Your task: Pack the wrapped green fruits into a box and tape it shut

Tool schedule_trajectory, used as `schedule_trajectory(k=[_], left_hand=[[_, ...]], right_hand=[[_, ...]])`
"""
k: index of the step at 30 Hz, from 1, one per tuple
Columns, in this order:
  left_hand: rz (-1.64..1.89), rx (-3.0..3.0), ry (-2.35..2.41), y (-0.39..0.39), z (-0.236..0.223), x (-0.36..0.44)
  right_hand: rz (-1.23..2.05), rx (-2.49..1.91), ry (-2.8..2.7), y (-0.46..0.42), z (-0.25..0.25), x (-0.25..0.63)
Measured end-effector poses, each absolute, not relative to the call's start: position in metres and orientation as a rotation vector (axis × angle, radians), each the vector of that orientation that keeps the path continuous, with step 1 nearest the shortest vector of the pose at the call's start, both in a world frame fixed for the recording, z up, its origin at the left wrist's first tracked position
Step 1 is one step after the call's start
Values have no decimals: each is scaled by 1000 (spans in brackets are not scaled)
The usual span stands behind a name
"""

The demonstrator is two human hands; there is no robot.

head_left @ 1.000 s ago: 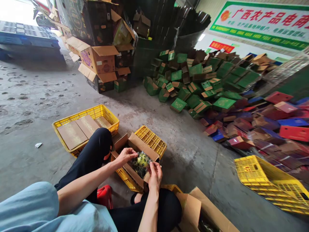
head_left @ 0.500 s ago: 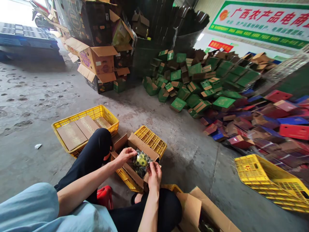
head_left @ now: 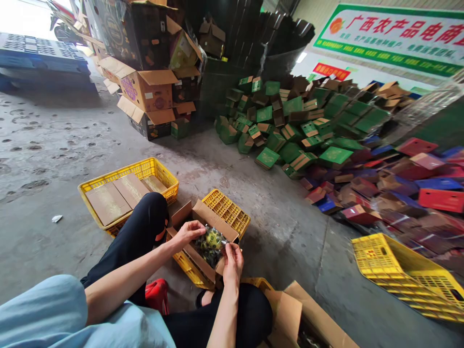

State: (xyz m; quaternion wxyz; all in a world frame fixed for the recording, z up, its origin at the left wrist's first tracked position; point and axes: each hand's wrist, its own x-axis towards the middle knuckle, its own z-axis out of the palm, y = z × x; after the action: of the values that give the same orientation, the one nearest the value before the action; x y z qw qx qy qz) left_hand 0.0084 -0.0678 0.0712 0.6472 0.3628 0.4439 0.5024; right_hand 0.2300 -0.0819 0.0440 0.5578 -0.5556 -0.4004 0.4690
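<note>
I sit on the floor with an open cardboard box (head_left: 194,212) resting on an overturned yellow crate (head_left: 230,212) in front of my knees. Over the box both hands pinch a clear plastic bag of yellow-green fruit (head_left: 211,241). My left hand (head_left: 188,232) grips the bag's left edge with closed fingers. My right hand (head_left: 233,258) pinches its right edge.
A yellow crate (head_left: 159,169) with flat cardboard pieces stands left of my knee. Another yellow crate (head_left: 406,275) lies at the right. Piles of green, red and blue boxes (head_left: 326,140) fill the back right. Stacked cartons (head_left: 148,87) rise behind. An open carton (head_left: 308,319) sits near my right leg.
The bag of fruit has shifted slightly between my hands, which keep their grip over the box. Little else has moved.
</note>
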Motion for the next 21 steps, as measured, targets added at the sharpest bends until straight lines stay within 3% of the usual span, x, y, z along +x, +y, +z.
schedule_trajectory(k=[21], left_hand=[[1138, 796, 970, -73, 77, 11]], right_hand=[[1188, -1234, -822, -79, 45, 228]])
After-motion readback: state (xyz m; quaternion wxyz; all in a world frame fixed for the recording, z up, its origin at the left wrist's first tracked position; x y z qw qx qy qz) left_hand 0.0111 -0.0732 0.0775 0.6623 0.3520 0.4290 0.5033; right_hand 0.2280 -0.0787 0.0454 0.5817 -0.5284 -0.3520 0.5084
